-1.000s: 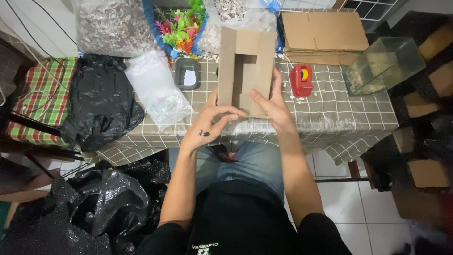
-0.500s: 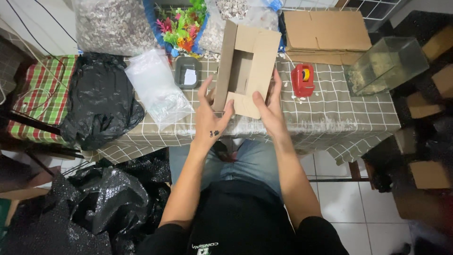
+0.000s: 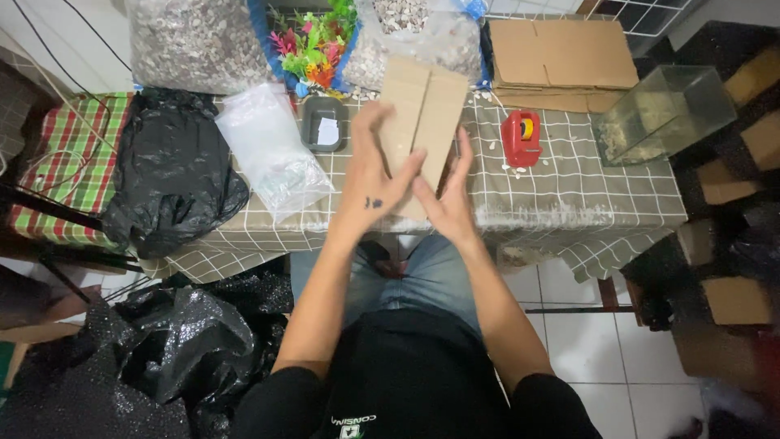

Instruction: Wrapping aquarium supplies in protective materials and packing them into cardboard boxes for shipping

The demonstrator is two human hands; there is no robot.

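The open brown cardboard box (image 3: 424,122) of a moment ago is now pressed flat between my palms, above the near edge of the checked-cloth desk (image 3: 569,191). My left hand (image 3: 375,175) lies spread over its front and my right hand (image 3: 447,199) braces it with fingers straight, so the folding work seems undone.

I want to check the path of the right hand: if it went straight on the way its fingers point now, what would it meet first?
Probably the cardboard box: the right hand already lies along its side, fingers pointing away toward the gravel bags behind; depth is unclear.
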